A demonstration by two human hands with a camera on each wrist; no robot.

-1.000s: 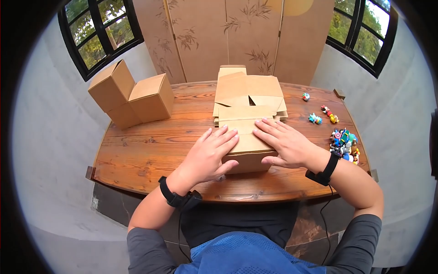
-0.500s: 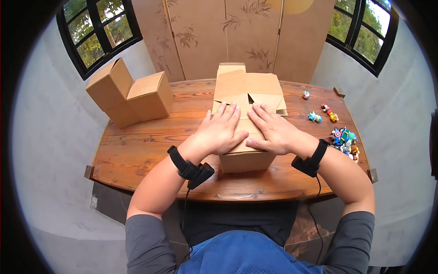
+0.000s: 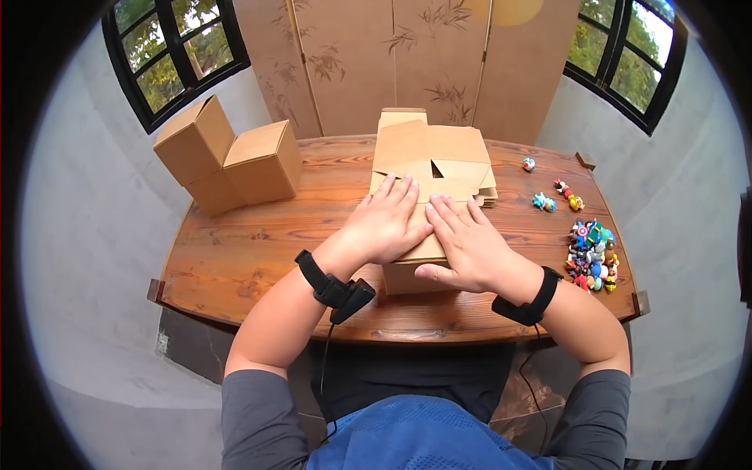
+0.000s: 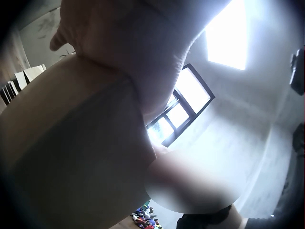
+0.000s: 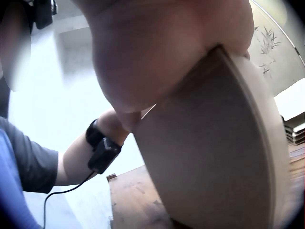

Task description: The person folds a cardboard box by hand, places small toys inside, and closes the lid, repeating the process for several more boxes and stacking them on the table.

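A closed cardboard box (image 3: 417, 280) stands near the table's front edge. On its top lies the left hand (image 3: 384, 223), fingers straight and pointing away from the body. Beside it the right hand (image 3: 468, 247) rests on the box's right part, fingers straight, its thumb stretched along the front top edge. In the left wrist view the left hand (image 4: 128, 43) lies against the box (image 4: 81, 157). The right wrist view shows the right hand (image 5: 157, 52) over a corner of the box (image 5: 205, 143). The palms hide much of the box top.
Behind the box lies a stack of flattened cardboard (image 3: 460, 145). Several assembled boxes (image 3: 262, 164) stand at the back left of the wooden table (image 3: 227, 262). A pile of small figurines (image 3: 593, 254) lies at the right, with a few loose ones (image 3: 544, 202) farther back.
Both hands have moved inward and together over the box top. In the last half second the right hand has shifted slightly toward the front edge, while the left has stayed nearly in place.
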